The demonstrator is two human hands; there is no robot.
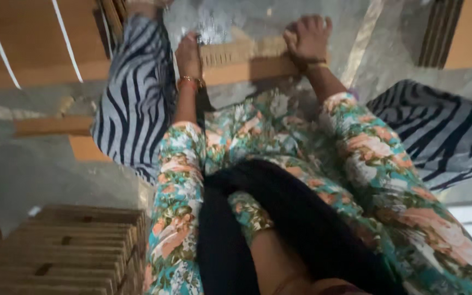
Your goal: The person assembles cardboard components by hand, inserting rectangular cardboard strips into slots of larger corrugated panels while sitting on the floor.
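Note:
A long brown corrugated cardboard strip (247,61) lies across the grey floor in front of me, near the top of the view. My left hand (188,53), with bangles at the wrist, rests closed on the strip's left end. At the right end, my right hand (308,36) is clenched around the strip's upper edge. Both arms wear floral sleeves. The picture is blurred, so the finger positions are not sharp.
My knees in zebra-striped trousers (132,104) flank the strip left and right. A stack of corrugated cardboard pieces (77,246) stands at lower left. Flat cardboard sheets (28,38) lie at upper left, more cardboard (454,33) at upper right. A black scarf (301,218) hangs down my front.

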